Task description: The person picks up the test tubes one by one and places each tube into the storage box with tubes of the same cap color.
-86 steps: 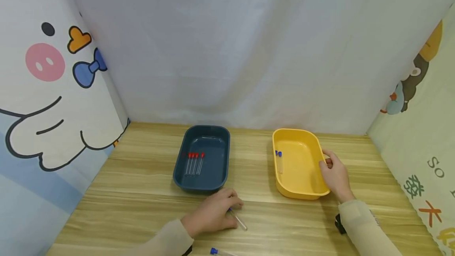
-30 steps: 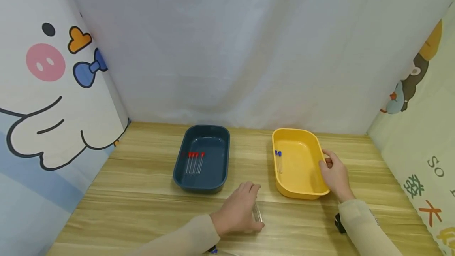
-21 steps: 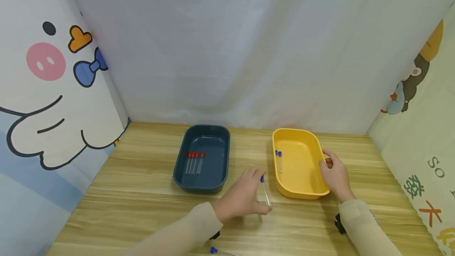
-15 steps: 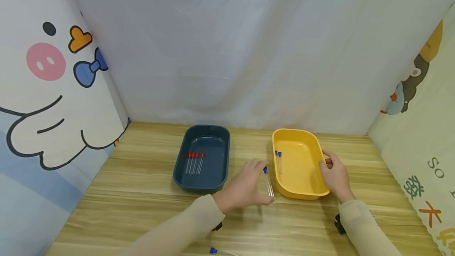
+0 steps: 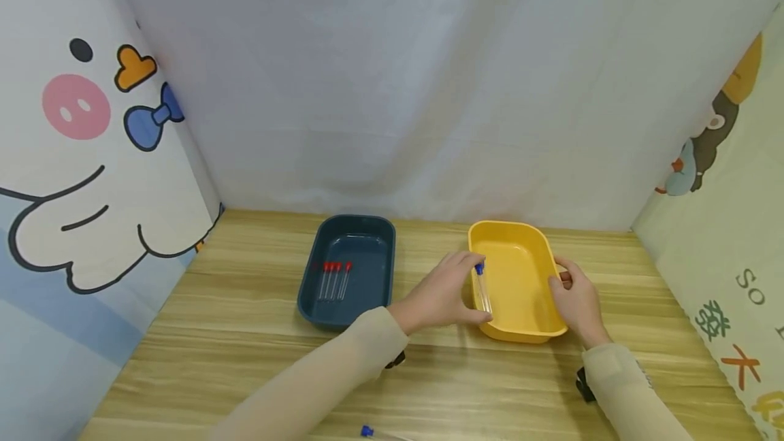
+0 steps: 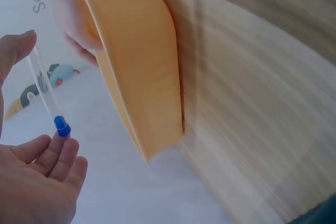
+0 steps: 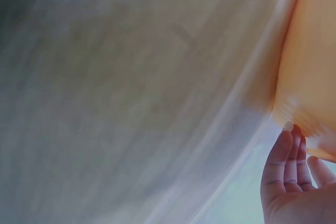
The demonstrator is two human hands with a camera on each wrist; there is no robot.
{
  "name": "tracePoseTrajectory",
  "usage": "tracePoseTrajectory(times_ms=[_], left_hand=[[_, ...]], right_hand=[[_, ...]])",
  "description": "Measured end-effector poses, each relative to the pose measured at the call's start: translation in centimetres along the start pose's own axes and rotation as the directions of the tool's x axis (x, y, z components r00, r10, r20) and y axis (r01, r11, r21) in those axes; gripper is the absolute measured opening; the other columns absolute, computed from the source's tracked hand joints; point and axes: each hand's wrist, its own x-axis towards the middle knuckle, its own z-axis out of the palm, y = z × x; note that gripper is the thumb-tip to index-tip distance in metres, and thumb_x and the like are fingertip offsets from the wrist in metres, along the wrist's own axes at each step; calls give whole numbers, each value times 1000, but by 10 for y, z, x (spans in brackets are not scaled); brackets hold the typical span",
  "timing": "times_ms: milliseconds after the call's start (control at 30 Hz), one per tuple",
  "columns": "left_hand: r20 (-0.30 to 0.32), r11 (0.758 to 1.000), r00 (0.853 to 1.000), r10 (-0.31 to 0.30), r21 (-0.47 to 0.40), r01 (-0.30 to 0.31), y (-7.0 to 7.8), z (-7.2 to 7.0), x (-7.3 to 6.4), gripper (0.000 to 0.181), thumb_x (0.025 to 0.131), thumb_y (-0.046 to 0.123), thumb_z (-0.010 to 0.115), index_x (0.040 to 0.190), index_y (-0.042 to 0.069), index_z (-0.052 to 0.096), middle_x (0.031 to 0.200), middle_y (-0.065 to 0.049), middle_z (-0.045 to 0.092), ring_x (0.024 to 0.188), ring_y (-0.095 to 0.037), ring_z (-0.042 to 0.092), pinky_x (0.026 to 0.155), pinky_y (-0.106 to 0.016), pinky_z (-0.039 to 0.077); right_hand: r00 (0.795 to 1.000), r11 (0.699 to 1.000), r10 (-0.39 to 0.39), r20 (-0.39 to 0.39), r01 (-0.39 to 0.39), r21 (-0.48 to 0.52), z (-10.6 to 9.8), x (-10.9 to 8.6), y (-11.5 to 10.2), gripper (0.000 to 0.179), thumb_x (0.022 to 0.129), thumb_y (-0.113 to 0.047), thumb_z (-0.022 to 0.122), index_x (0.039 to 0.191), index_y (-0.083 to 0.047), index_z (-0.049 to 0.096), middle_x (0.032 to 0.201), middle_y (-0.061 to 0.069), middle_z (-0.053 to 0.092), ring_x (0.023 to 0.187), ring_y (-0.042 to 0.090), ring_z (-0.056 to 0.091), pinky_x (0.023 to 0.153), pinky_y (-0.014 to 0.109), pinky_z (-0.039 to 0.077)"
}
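Note:
My left hand (image 5: 444, 295) holds a clear test tube with a blue cap (image 5: 484, 291) over the near left side of a yellow tray (image 5: 520, 278). Thumb and fingertips pinch it end to end; the left wrist view shows the blue cap (image 6: 62, 126) at the fingertips and the thumb at the clear end. On the tray's right side, my right hand (image 5: 578, 301) grips the rim; its fingers lie against the outer wall in the right wrist view. Blue-capped tubes seen in that tray earlier are hidden behind the left hand and the held tube.
A dark blue tray (image 5: 373, 291) stands to the left with several red-capped test tubes (image 5: 333, 281) lying inside. Another blue-capped tube (image 5: 367, 431) lies at the front edge of view, partly cut off. A white curtain (image 5: 367, 121) hangs behind the wooden table (image 5: 245, 305).
The left hand has picked up the blue-capped tube from the table and carried it right and away, over the yellow tray. My right hand has stayed on the tray's rim.

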Motion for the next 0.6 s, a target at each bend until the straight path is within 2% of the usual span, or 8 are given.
tracePoseTrajectory(times_ms=[367, 467, 600], left_hand=[[19, 1000, 1000, 24, -17, -24, -16, 9, 42, 90, 83, 44, 86, 154, 8, 44, 152, -5, 53, 140, -22, 47, 119, -33, 43], [31, 999, 998, 47, -29, -46, -17, 15, 51, 89, 84, 45, 85, 154, 8, 44, 152, -6, 53, 139, -23, 48, 117, -33, 44], [53, 998, 997, 47, -41, -45, -18, 23, 59, 89, 84, 45, 85, 154, 8, 44, 153, -7, 52, 140, -24, 48, 117, -34, 44]], right_hand=[[1000, 1000, -15, -15, 15, 7, 0, 3, 0, 47, 107, -18, 47, 151, 0, 48, 117, 26, 61, 99, 33, 61, 68, 20, 48], [1000, 1000, -7, -16, 7, 5, -2, 2, 0, 47, 107, -18, 47, 151, 0, 48, 117, 26, 61, 99, 32, 61, 68, 21, 47], [1000, 1000, 2, -5, -2, -3, -2, 0, 1, 47, 107, -18, 47, 151, 0, 47, 117, 26, 61, 98, 31, 61, 68, 20, 47]])
